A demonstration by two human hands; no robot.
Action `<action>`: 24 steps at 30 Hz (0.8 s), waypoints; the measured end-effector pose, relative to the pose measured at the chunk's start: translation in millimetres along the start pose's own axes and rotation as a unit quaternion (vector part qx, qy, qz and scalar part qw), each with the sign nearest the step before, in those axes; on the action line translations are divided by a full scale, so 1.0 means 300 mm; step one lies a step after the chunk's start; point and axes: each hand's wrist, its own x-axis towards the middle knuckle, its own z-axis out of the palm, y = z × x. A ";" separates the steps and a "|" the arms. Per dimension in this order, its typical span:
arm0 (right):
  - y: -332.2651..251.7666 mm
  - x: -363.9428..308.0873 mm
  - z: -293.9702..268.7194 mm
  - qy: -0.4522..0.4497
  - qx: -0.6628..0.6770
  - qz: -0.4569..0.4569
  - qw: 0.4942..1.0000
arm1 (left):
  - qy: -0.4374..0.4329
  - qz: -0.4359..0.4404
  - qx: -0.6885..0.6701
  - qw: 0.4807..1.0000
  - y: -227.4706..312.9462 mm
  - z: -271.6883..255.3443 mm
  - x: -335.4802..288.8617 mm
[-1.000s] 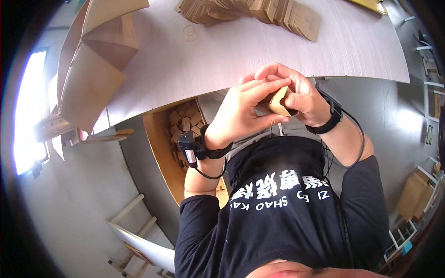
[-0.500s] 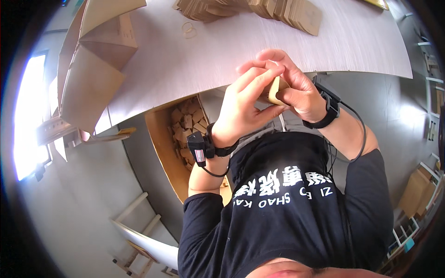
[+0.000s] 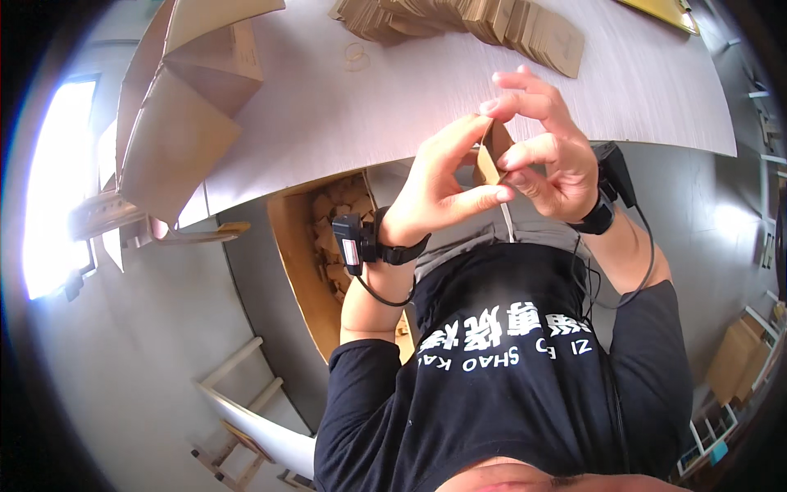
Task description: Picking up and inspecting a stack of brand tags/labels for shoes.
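A small brown cardboard box (image 3: 490, 154), partly opened out from its flat form, is held up between my two hands just off the near table edge. My left hand (image 3: 449, 172) grips its left side, with the thumb along the bottom. On its right side my right hand (image 3: 553, 156) pinches the card between thumb and fingers, while its upper fingers are bent and raised. The fingers hide part of the box. Beyond my hands, a row of flat brown cardboard pieces (image 3: 525, 33) lies fanned on the table.
The pale table (image 3: 303, 115) bears two thin rubber bands (image 3: 357, 57). A large cardboard carton (image 3: 180, 123) with spread flaps stands at the left. Below the table edge, another carton (image 3: 297, 254) holds several small brown boxes. A yellow object (image 3: 668, 12) lies far right.
The cardboard now stands more open, showing a hollow between its walls. My right hand has turned and its fingers have spread apart from my left hand. The view has shifted slightly.
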 end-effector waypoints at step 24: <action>0.059 0.042 -0.043 -0.126 0.063 -0.016 0.990 | -0.104 -0.126 -0.383 0.909 -0.009 0.002 -0.012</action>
